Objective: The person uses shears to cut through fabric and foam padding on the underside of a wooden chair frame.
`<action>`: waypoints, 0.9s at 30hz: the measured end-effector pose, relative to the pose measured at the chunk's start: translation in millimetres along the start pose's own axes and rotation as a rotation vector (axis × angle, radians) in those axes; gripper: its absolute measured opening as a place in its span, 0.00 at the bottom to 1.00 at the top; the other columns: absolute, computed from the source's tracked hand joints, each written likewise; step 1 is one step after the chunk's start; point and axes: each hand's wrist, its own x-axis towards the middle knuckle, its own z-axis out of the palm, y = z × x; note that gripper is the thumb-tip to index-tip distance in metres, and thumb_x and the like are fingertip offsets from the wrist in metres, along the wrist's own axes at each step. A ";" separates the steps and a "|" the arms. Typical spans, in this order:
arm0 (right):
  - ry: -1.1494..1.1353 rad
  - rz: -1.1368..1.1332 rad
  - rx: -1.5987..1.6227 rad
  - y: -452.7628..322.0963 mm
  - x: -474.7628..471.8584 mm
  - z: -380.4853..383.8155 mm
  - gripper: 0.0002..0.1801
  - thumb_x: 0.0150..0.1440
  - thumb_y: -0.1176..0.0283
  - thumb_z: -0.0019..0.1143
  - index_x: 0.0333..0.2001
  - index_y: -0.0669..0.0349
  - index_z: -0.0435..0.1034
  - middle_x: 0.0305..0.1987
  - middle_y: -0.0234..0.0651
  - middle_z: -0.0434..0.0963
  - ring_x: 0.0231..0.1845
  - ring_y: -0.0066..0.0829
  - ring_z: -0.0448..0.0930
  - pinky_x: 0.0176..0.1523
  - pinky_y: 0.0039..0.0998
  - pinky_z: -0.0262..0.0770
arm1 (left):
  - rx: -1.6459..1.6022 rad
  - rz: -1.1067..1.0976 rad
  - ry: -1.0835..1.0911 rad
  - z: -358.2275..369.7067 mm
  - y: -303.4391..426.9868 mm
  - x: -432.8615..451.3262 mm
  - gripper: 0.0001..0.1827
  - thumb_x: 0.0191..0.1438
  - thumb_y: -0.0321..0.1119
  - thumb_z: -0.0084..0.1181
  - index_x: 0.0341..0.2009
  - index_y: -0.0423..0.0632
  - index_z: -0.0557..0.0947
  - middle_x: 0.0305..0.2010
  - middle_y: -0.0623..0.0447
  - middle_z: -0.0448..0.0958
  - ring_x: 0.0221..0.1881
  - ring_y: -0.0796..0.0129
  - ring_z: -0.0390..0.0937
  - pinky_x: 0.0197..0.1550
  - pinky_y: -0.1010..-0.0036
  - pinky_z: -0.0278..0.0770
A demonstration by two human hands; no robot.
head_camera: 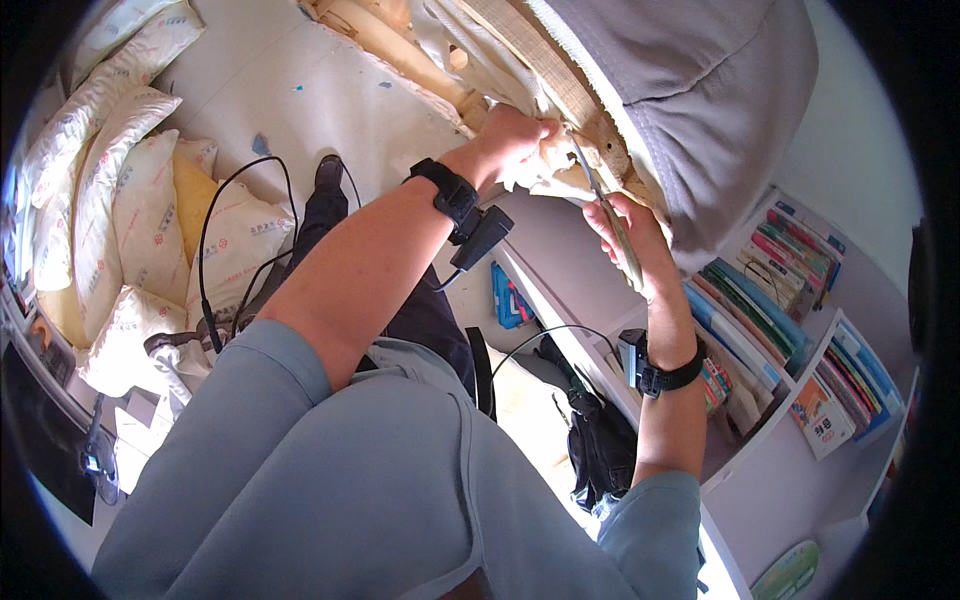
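My left hand point(517, 139) is closed on pale torn fabric or padding point(551, 161) at the edge of an opened upholstered piece of furniture. My right hand point(637, 232) grips the yellowish handle of a slim metal hand tool point(619, 236), whose exact kind I cannot tell. The tool's shaft points up toward the torn material beside my left hand; its tip is partly hidden there. Above both hands runs a bare wooden frame rail point(555, 60), with pale cloth beside it. Grey upholstery fabric point(697, 90) covers the padded part at the upper right.
Wrapped cushions point(142, 202) are piled at the left. Shelves of books point(750, 315) stand at the right, with a black bag point(600, 442) near them. A blue case point(510, 296) lies on the floor. Black cables point(202, 262) loop near my left arm.
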 end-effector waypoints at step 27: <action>-0.033 -0.036 0.273 -4.7 24.3 9.2 0.20 0.55 0.52 0.64 0.36 0.58 0.73 0.14 0.20 0.64 0.16 0.11 0.64 0.20 0.19 0.56 | -0.056 0.002 -0.034 -9.0 -3.4 3.2 0.12 0.57 0.38 0.62 0.28 0.42 0.84 0.17 0.57 0.73 0.11 0.79 0.61 0.12 0.78 0.55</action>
